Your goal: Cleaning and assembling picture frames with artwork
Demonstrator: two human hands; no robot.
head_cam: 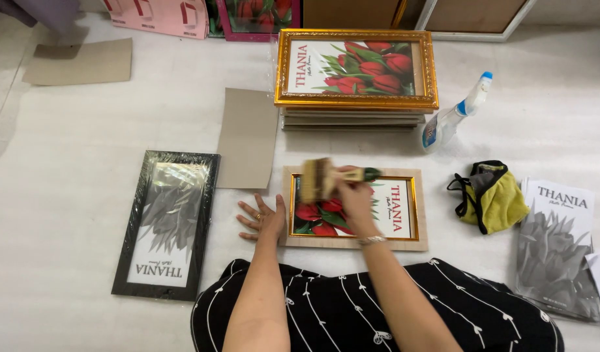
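Right hand [353, 195] of ours is closed around the handle of a wide flat brush [319, 179], whose blurred bristles sit over the left end of the light wooden frame [352, 242] lying flat on the pale floor just in front of our lap. Our left hand [264, 216] lies open, fingers spread, palm down on the floor and touching that frame's left edge. We judge the frame could slide rightward if the strokes press hard, since only its left side is braced, and a long sweep could flick dust back onto the glass. Left of us lies a black frame [166, 225] in plastic wrap, with a cardboard sheet [248, 138] between; right, a yellow cloth [492, 195] and grey prints [554, 254]. Farther off stand a spray bottle [453, 117] and a stack of frames topped by a gold frame [357, 68], close enough that a wide forward stroke might knock them. Open floor lies mostly far left.
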